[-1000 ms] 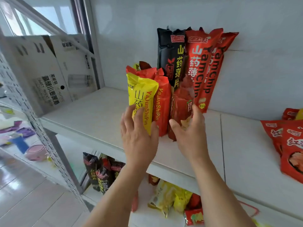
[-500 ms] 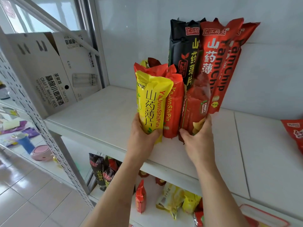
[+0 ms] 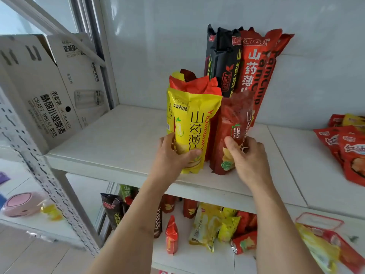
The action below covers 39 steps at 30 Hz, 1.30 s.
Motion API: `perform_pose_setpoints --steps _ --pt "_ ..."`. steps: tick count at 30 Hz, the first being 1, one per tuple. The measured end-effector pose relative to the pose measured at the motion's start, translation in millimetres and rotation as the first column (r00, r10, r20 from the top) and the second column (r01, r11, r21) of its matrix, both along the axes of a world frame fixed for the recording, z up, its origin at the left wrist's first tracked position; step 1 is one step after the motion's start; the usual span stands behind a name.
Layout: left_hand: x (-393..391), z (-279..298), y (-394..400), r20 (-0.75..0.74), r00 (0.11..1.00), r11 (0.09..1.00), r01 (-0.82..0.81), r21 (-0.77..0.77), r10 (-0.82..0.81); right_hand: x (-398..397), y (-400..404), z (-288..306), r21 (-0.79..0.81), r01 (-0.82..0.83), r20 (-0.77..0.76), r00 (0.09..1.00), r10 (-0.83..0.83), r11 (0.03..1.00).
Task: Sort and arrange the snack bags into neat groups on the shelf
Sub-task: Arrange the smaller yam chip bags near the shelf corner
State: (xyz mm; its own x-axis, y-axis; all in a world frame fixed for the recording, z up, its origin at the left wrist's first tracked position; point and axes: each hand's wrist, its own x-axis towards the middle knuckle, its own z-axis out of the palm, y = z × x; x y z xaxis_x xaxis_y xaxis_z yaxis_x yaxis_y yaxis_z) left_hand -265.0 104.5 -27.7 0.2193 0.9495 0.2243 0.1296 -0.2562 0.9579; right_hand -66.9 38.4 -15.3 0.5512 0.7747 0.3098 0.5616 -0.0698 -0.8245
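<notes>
A yellow yam-chip bag stands upright near the front edge of the white shelf; my left hand grips its lower part. Beside it a dark red yam-slice bag stands upright, and my right hand grips its base. Orange-red bags stand right behind the yellow one. Tall black bags and tall red bags lean on the back wall.
White beer cartons fill the shelf's left end. Flat red snack packs lie at the right end. The lower shelf holds loose mixed bags and a clear container with a red rim. A pink object sits on a low ledge at left.
Both hands slid down from the bags' fronts and closed round their lower parts. The yellow and dark red bags now stand straighter, and the view has shifted right.
</notes>
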Motion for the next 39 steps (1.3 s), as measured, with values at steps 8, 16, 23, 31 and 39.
perform_pose_setpoints --steps 8,16,23,31,39 --pt "-55 2 0 0.075 0.997 0.998 0.033 -0.05 -0.029 -67 -15 19 0.151 0.068 -0.114 0.992 -0.051 0.986" --pt "-135 11 5 0.049 0.994 0.995 -0.099 -0.016 0.1 -146 17 35 0.205 -0.042 -0.054 0.997 0.054 0.978" --pt "-188 7 40 0.072 0.956 0.958 -0.28 -0.057 0.284 -197 91 40 0.157 -0.183 -0.07 0.978 0.196 0.97" --pt "-229 9 99 0.031 0.875 0.875 -0.481 -0.053 0.483 -244 190 37 0.108 -0.33 -0.161 0.925 0.344 0.938" --pt "-258 3 154 -0.019 0.846 0.845 -0.534 -0.018 0.534 -284 267 27 0.105 -0.425 -0.23 0.869 0.438 0.899"
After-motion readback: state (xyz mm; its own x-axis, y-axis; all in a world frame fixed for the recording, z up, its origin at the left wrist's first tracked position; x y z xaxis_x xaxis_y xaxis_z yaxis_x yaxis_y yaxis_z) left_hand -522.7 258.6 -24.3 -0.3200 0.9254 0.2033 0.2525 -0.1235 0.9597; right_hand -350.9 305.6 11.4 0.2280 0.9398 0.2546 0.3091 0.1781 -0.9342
